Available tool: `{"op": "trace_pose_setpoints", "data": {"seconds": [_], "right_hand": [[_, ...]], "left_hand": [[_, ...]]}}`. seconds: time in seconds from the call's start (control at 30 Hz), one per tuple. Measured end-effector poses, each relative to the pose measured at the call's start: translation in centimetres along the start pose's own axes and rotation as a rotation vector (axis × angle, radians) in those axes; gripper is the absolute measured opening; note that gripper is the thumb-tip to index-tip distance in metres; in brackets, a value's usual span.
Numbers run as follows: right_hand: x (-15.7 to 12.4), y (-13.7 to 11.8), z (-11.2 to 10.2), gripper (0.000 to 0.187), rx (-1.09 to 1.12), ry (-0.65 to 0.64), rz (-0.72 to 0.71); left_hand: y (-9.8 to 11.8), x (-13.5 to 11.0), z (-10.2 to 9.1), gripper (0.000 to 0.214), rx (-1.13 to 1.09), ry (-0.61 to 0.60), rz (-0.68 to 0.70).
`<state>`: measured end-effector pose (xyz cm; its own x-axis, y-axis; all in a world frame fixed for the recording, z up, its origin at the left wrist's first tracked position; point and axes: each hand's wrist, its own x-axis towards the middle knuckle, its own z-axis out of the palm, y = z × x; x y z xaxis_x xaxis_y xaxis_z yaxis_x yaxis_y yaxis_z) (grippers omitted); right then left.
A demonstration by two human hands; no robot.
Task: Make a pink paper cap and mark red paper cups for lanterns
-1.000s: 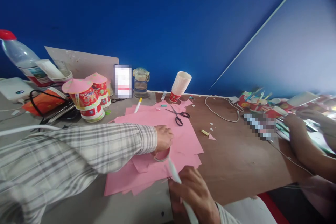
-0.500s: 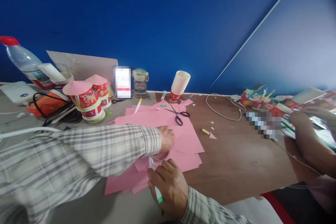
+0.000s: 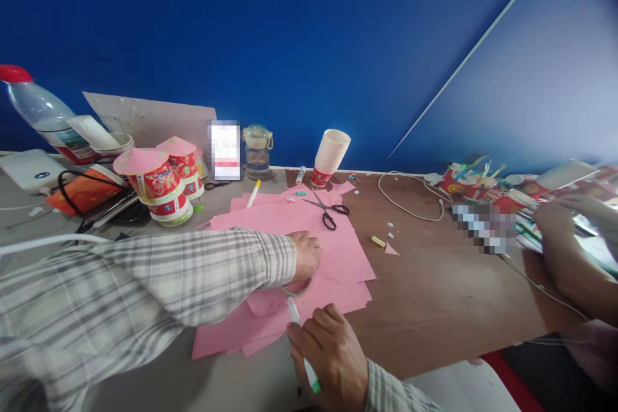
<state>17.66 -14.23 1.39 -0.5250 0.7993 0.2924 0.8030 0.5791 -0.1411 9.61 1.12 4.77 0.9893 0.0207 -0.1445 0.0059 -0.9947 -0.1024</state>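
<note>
My left hand (image 3: 307, 256) presses down on the pink paper sheets (image 3: 345, 257), its fingers curled over a round-rimmed object (image 3: 298, 290) that my hand and sleeve mostly hide; I cannot make out its kind. My right hand (image 3: 332, 351) is closed around a white marker (image 3: 311, 373) with a green end. The marker slants up and left, its tip beside the rim's near edge; whether the tip touches paper I cannot tell. On the sheets' far part lie black-handled scissors (image 3: 330, 214), a small green cap (image 3: 301, 194) and a white marker with a yellow end (image 3: 253, 193).
A leaning stack of paper cups (image 3: 332, 153) stands by the blue wall, near a glass water jar (image 3: 257, 151). Paper cups with pink cone tops (image 3: 145, 161) stand left. A yellow piece (image 3: 378, 241) and scraps lie right. Another person's arms (image 3: 562, 251) are at the far right.
My right hand has moved to the right and slightly down with the marker, its tip going along the rim's near edge. My left hand stays put.
</note>
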Motion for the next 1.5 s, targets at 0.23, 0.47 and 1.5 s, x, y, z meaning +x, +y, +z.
{"op": "trace_pose_setpoints", "data": {"seconds": [0.23,0.47,1.5], "right_hand": [[-2.3,1.7,-2.8,0.022,0.046,0.217,0.107],[-2.4,2.4,-3.6,0.03,0.076,0.347,0.249],[4.7,6.7,-1.1,0.023,0.088,0.088,-0.081]], "left_hand": [[-0.3,-0.2,0.2,0.035,-0.02,-0.01,0.0],[-0.3,-1.5,-1.1,0.058,-0.007,0.004,-0.051],[-0.9,-13.3,8.3,0.031,-0.269,0.635,-0.893]]}}
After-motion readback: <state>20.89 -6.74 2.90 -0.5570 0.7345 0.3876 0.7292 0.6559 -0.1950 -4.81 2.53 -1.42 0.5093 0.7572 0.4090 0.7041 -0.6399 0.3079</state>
